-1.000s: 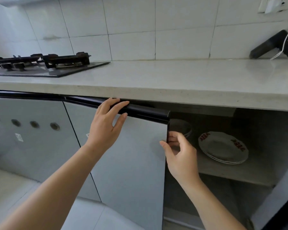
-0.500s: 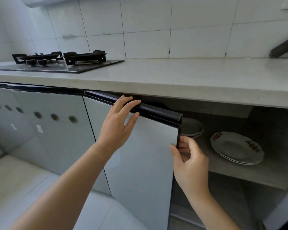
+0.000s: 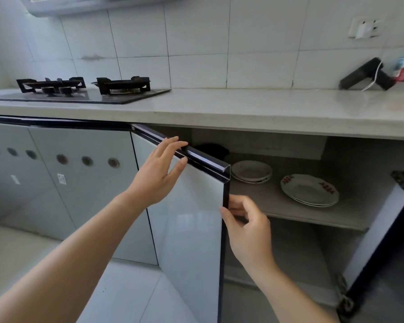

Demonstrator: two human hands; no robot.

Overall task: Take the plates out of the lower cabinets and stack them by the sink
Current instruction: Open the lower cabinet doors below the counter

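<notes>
A grey cabinet door (image 3: 187, 224) with a black rim stands swung open under the counter. My left hand (image 3: 160, 172) lies over its black top edge, fingers nearly straight. My right hand (image 3: 245, 220) pinches the door's free vertical edge between thumb and fingers. On the shelf (image 3: 296, 213) inside, a small stack of white plates (image 3: 251, 170) sits at the back left. A second stack of white plates with red lettering (image 3: 309, 190) lies to its right. Both hands are apart from the plates.
A grey countertop (image 3: 243, 108) runs above, with a black gas hob (image 3: 84, 89) at the left and a black device with a white cord (image 3: 366, 75) at the right. A second open door (image 3: 383, 229) stands at the right. Closed doors (image 3: 56, 173) line the left.
The door has swung further open, uncovering the small back-left plate stack. Both hands stayed on the door's edges, and my view shifted left and back.
</notes>
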